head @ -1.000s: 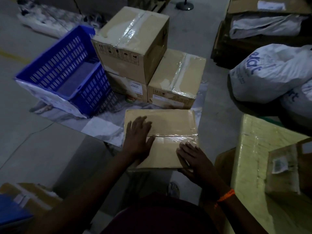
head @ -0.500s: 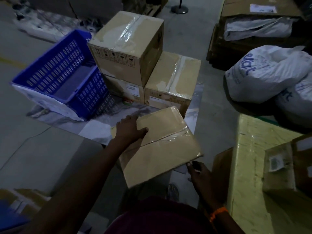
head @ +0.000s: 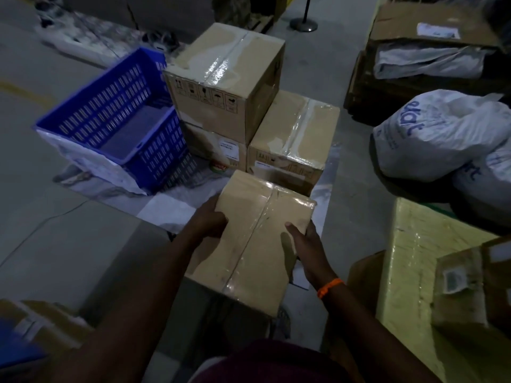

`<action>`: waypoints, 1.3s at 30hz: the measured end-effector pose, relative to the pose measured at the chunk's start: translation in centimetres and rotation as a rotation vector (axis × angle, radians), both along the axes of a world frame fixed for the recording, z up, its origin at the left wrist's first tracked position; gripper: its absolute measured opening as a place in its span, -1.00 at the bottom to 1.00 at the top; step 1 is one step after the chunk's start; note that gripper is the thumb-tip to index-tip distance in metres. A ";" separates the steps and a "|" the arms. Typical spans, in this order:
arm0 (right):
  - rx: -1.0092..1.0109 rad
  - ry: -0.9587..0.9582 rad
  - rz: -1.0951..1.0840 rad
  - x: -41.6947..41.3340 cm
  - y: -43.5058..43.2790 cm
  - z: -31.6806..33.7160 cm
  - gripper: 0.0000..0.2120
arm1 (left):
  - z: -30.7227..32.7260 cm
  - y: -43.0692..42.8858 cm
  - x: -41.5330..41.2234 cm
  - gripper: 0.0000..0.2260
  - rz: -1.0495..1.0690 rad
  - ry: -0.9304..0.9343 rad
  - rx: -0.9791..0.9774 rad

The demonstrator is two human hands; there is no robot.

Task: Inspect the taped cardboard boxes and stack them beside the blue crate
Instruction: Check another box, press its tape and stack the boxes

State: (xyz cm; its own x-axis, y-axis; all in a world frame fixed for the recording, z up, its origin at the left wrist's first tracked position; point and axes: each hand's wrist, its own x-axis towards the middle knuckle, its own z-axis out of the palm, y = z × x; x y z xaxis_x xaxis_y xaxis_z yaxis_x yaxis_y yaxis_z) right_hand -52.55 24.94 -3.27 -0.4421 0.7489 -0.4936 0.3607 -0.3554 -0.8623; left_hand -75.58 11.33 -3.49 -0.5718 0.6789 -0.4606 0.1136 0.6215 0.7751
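I hold a taped cardboard box (head: 249,239) in front of me, tape seam running away from me. My left hand (head: 208,219) grips its left edge and my right hand (head: 304,244) grips its right edge, thumb on top. Beyond it stands a blue crate (head: 110,125) on the floor. Right of the crate is a stack: a big taped box (head: 224,73) on a lower box (head: 218,149), with another taped box (head: 293,136) beside them.
White filled sacks (head: 442,134) lie at the right. A yellow wrapped package (head: 414,272) with a small carton (head: 464,283) on it stands near right. Dark pallet with cartons (head: 420,48) at back right. A stanchion base (head: 303,23) stands far back.
The box has been turned about a quarter turn and lifted toward me. My hands went from lying flat on its top to gripping its two sides.
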 end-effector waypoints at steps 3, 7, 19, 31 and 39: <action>0.047 -0.003 0.024 -0.7 0.1 0.7 -0.42 | 1.3 -0.8 1.7 -0.44 0.264 -0.066 0.119; 0.109 0.145 -0.001 -0.4 -0.5 2.3 -0.70 | 3.0 -3.5 3.1 -0.75 0.609 -0.207 0.320; 0.510 0.270 -0.019 0.5 0.3 6.4 -0.62 | 7.0 -4.5 7.2 -0.23 0.754 -0.188 0.494; 0.566 -0.033 -0.105 2.2 2.6 5.9 -0.59 | 7.7 0.2 7.7 -0.47 0.444 0.190 0.382; 1.210 -0.248 0.658 -4.7 4.3 10.0 -0.31 | 11.7 5.8 5.2 -0.48 -0.336 0.921 0.098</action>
